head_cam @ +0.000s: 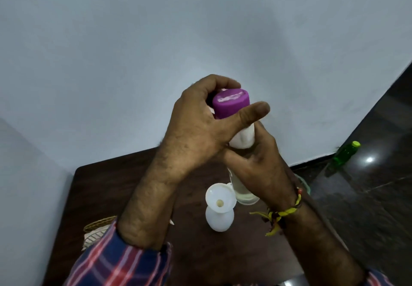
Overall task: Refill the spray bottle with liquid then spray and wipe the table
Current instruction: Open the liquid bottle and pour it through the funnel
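While your left hand curls its fingers round the purple cap, your right hand grips the refill bottle, with the funnel-topped spray bottle at six o'clock on the bench.

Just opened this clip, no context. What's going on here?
A person holds a refill bottle up over a dark wooden table. The right hand grips its clear body, and the left hand is curled round its purple cap, which is on the bottle. Below, a white spray bottle stands on the table with a white funnel in its neck. No liquid is being poured. A green bottle stands on the floor to the right.
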Tool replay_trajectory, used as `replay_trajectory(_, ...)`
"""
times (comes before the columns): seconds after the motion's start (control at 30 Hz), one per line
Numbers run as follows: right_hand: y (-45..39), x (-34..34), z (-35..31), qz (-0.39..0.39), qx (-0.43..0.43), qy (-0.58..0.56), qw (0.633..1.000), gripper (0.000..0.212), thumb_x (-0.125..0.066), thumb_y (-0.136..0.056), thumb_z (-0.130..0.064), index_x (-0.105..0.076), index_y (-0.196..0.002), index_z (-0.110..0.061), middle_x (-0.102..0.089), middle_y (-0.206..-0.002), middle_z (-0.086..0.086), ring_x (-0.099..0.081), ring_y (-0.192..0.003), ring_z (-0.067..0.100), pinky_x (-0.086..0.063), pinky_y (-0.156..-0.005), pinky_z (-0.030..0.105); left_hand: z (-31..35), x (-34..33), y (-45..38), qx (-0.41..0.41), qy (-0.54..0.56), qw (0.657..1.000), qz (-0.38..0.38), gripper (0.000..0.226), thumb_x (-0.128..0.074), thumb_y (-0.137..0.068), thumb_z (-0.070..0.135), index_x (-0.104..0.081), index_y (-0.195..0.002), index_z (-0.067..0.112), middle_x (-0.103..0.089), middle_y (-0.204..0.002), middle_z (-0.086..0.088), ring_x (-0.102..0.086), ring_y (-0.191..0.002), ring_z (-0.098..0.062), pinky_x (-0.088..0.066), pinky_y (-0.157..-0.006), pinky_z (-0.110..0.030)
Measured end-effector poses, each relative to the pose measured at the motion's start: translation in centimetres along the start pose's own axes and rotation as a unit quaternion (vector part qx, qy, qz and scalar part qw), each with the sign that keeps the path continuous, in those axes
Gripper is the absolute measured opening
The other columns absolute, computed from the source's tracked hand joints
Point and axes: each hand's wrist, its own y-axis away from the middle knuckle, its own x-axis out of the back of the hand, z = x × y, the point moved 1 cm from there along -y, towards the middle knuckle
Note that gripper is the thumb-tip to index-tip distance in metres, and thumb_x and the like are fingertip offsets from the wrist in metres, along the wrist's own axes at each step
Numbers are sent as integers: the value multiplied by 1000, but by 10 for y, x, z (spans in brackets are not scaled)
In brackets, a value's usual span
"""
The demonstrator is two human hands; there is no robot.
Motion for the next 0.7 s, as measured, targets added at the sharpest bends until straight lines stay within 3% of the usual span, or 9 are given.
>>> replay_trajectory(0.07, -1, 4, 2, 13, -9, -4, 1000, 35, -78, -82, -12, -61, -112, -10, -73, -96, 7, -73, -88, 19, -61, -74, 34, -3, 11, -4, -4, 93, 986, -137, 53, -68, -86, 38, -55, -134, 21, -63, -127, 2, -59, -120, -10, -54, -91, -24)
replay_trajectory(0.13, -1, 7, 3, 14, -11, 1, 1000, 31, -78, -81, -15, -61, -108, -14, -70, -87, 5, -69, -78, 19, -57, -68, 28, -7, 25, -6, 4, 182, 960, -212, 44, -56, -94, 17, -52, -137, 10, -64, -131, -6, -59, -124, -19, -50, -100, -32)
replay_trajectory(0.2, 0, 9, 4, 3, -16, 8, 1000, 31, -79, -83, -12, -61, -109, -13, -69, -86, 6, -69, -77, 19, -56, -68, 23, -10, 31, -10, -5, 158, 971, -179, 40, -61, -88, 11, -60, -128, 8, -69, -121, -5, -65, -112, -18, -53, -95, -30)
replay_trajectory(0.27, 1, 9, 5, -6, -21, 4, 1000, 32, -78, -84, -9, -61, -110, -11, -70, -88, 9, -70, -79, 21, -57, -68, 23, -9, 29, -12, -33, 82, 988, -127, 39, -70, -82, 19, -67, -121, 13, -69, -109, -7, -66, -98, -15, -56, -85, -27)
replay_trajectory(0.33, 0, 8, 6, -14, -13, 9, 1000, 34, -78, -84, -10, -61, -114, -11, -71, -93, 10, -71, -83, 23, -60, -71, 28, -5, 24, -10, -41, 51, 989, -134, 42, -72, -81, 26, -67, -121, 15, -66, -113, -8, -65, -101, -14, -55, -81, -23)
replay_trajectory(0.43, -1, 9, 9, -24, -11, -1, 1000, 37, -79, -83, -9, -61, -114, -13, -72, -96, 8, -71, -87, 25, -62, -75, 35, 0, 20, -8, -9, 100, 982, -160, 43, -74, -78, 21, -66, -119, 11, -71, -113, -4, -69, -103, -14, -56, -83, -24)
replay_trajectory(0.57, 0, 8, 8, -46, -2, -1, 999, 40, -76, -84, -5, -61, -121, -6, -72, -105, 9, -71, -99, 19, -56, -80, 21, 4, 14, -6, -36, -63, 997, -29, 58, -87, -55, 50, -68, -104, 25, -70, -81, 6, -70, -75, -11, -55, -63, -21)
replay_trajectory(0.63, -2, 9, 8, -62, 2, -7, 998, 40, -75, -85, -4, -60, -121, -5, -72, -105, 9, -71, -99, 18, -56, -80, 21, 1, 13, -6, -45, -57, 996, -53, 60, -82, -60, 58, -67, -110, 27, -68, -85, 4, -67, -77, -14, -53, -61, -20)
replay_trajectory(0.7, -4, 12, 7, -68, -15, -44, 997, 34, -77, -83, -5, -61, -112, -10, -72, -92, 4, -71, -84, 16, -57, -72, 24, -9, 21, -9, -28, 75, 986, -150, 60, -68, -76, 57, -64, -124, 21, -69, -107, -6, -64, -89, -22, -53, -64, -24)
